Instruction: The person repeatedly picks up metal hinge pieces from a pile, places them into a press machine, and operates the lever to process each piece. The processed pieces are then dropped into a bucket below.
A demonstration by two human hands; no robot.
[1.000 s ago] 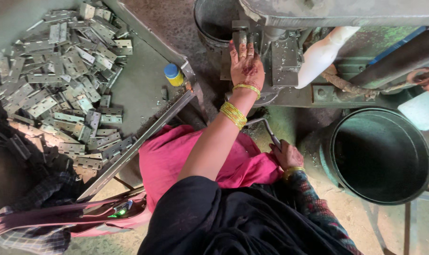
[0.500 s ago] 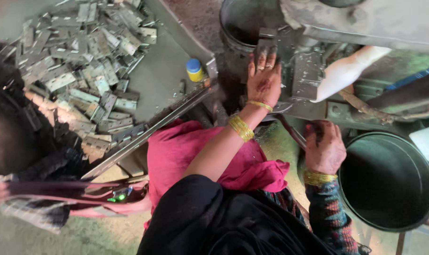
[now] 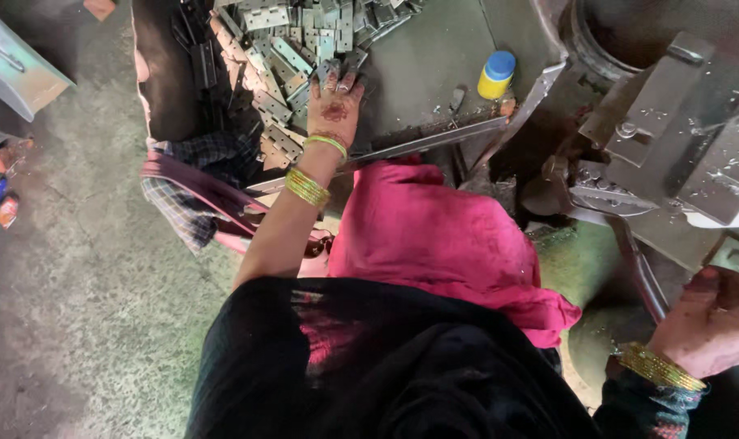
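My left hand (image 3: 334, 104) reaches out to a heap of small grey metal hinges (image 3: 292, 36) on a flat metal tray (image 3: 434, 65). Its fingertips rest on the near edge of the heap, and whether they pinch a piece is hidden. My right hand (image 3: 708, 323) sits at the lower right, closed around the end of a long metal lever (image 3: 634, 260) that runs up to a grey press machine (image 3: 686, 138). Gold bangles are on both wrists.
A small yellow bottle with a blue cap (image 3: 495, 75) stands on the tray near its right edge. A dark round bucket (image 3: 609, 36) sits behind the machine. Pink cloth (image 3: 442, 236) covers my lap. A plaid cloth (image 3: 186, 191) hangs at the tray's left corner.
My left hand left the press machine and swung left to the hinge heap. My view turned left with it. My right hand stays on the lever.
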